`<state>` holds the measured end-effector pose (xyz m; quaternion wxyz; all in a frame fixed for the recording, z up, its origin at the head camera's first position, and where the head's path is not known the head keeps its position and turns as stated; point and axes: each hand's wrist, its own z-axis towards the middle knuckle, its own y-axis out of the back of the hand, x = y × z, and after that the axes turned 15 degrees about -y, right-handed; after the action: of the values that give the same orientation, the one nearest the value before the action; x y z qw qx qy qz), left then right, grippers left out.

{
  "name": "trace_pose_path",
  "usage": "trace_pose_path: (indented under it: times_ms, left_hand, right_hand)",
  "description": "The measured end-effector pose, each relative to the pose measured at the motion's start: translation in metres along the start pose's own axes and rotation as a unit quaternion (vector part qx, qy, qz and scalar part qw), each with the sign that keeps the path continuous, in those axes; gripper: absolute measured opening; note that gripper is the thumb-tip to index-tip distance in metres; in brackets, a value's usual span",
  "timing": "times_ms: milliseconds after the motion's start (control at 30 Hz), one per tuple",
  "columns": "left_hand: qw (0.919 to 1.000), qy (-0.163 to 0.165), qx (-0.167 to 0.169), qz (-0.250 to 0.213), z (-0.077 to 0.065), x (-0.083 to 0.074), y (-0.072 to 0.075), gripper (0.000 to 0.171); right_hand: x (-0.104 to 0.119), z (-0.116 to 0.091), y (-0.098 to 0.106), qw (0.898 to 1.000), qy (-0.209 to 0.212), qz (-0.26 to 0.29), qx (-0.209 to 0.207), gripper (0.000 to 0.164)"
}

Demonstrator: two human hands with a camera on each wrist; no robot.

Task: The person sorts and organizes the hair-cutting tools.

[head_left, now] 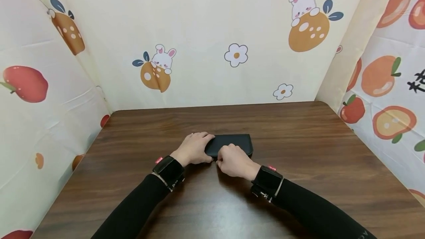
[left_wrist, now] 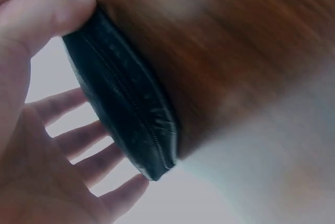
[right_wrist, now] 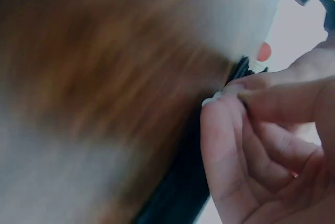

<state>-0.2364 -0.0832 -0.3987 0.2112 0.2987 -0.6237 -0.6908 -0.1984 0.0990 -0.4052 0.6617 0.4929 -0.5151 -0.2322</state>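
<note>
A black zippered case [head_left: 232,141], flat and rounded at its corners, lies on the table in the head view. My left hand [head_left: 195,148] grips its left end. In the left wrist view the thumb presses on the near side, by the zip [left_wrist: 123,85], and the fingers spread along the opposite side. With curled fingers, my right hand [head_left: 234,160] is at the front left corner, close to the left thumb. In the right wrist view its thumb and index finger pinch the zipper pull, mostly hidden by the fingertips.
The brown wood-grain table [head_left: 292,202] spreads around the case. A pale back curtain [head_left: 206,76] printed with rabbits and flowers stands behind it. Fruit-printed curtains hang along both sides. Each wrist wears a black camera band [head_left: 170,170].
</note>
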Motion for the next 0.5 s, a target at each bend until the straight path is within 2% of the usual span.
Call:
trace_pose_path:
  times_ms: [133, 233, 333, 400, 433, 500]
  left_hand:
    - [0.9991, 0.021, 0.026, 0.026, -0.002, -0.008, 0.001, 0.072]
    - [0.9978, 0.023, 0.022, 0.057, -0.004, -0.015, 0.003, 0.071]
    - [0.9959, 0.023, -0.003, 0.087, -0.008, -0.023, 0.005, 0.066]
    - [0.9942, 0.026, -0.030, 0.100, -0.010, -0.028, 0.006, 0.058]
    - [0.9934, 0.027, -0.045, 0.102, -0.012, -0.030, 0.006, 0.050]
    - [0.9938, 0.034, -0.074, 0.076, -0.017, -0.035, 0.005, 0.030]
  right_hand:
    - [-0.001, -0.002, 0.000, 0.997, -0.046, 0.059, 0.026, 0.018]
    - [-0.002, -0.003, 0.001, 0.984, -0.107, 0.133, 0.058, 0.018]
    - [-0.003, -0.004, 0.004, 0.954, -0.171, 0.228, 0.090, 0.017]
    - [-0.005, -0.005, 0.005, 0.933, -0.197, 0.282, 0.105, 0.014]
    - [-0.005, -0.006, 0.005, 0.923, -0.205, 0.305, 0.112, 0.014]
    - [-0.006, -0.007, 0.005, 0.907, -0.215, 0.340, 0.126, 0.014]
